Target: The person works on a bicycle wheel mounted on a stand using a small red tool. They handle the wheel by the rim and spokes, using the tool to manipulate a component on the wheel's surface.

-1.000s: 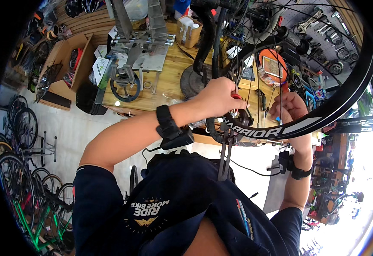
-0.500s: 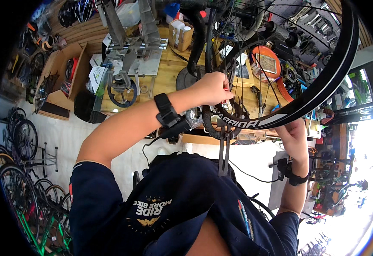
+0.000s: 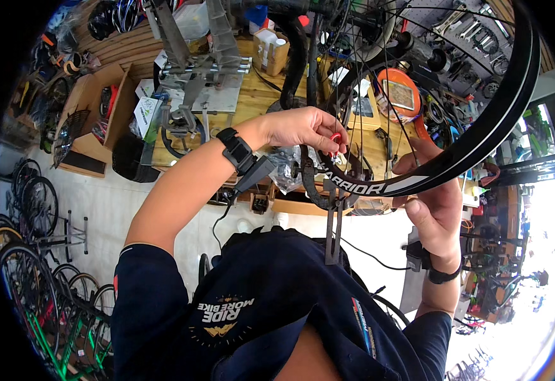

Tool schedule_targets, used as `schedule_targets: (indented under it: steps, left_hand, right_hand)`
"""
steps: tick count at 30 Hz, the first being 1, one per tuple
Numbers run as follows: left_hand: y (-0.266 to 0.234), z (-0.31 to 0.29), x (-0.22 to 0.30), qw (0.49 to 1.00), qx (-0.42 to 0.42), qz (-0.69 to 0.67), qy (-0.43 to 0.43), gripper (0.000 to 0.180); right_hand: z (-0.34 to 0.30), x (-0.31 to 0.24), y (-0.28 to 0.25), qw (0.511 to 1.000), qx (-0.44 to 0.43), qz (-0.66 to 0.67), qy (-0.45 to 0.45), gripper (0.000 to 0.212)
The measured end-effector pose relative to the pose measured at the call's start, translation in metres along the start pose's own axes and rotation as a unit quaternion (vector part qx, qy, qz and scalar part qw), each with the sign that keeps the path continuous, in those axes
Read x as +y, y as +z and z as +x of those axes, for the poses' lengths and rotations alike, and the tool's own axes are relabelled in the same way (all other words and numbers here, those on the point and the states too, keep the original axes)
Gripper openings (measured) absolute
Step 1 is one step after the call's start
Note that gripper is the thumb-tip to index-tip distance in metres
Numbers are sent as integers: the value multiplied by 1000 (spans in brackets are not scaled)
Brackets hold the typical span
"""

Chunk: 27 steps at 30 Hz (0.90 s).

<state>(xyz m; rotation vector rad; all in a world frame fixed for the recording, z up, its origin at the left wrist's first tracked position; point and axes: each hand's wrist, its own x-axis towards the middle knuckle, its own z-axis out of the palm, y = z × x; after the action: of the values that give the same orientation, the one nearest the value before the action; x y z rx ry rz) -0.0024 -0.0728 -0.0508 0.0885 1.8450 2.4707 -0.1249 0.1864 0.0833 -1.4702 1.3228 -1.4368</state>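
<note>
A black bicycle wheel [image 3: 468,159] with white lettering and stripes stands in a truing stand, whose slotted metal arm [image 3: 333,228] points toward me. My left hand [image 3: 303,130] is closed on a small red spoke wrench [image 3: 336,138] at the spokes, just inside the rim. On the other side, my right hand [image 3: 439,209] is open beside the rim, thumb and fingers spread. Some of its fingers reach past the rim among the spokes; whether they touch it I cannot tell.
Behind the wheel is a wooden workbench [image 3: 252,106] with an orange round container [image 3: 399,95], a small cardboard box [image 3: 270,52] and metal stand parts [image 3: 217,89]. A large cardboard box [image 3: 93,114] stands at the left. Bicycles [image 3: 42,279] line the floor at lower left.
My right hand has opened from a closed grip at the rim, its fingers spreading up past it. My left hand has turned slightly, showing more of the red spoke wrench.
</note>
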Motion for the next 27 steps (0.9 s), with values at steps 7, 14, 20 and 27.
schedule_targets:
  steps: [7,14,20,27]
  left_hand:
    - [-3,3,-4,996,65,43,-35,28]
    - [-29,25,-27,950,189,242,-56,28]
    - [-43,29,-35,919,224,323,-36,30]
    - [-42,32,-34,878,313,356,-61,26]
  right_hand:
    - [2,9,3,976,-18,-212,-35,35]
    - [2,47,16,956,-53,-287,10,32]
    - [5,72,15,948,-66,-311,-27,34]
    - [6,62,23,947,-53,-318,3,32]
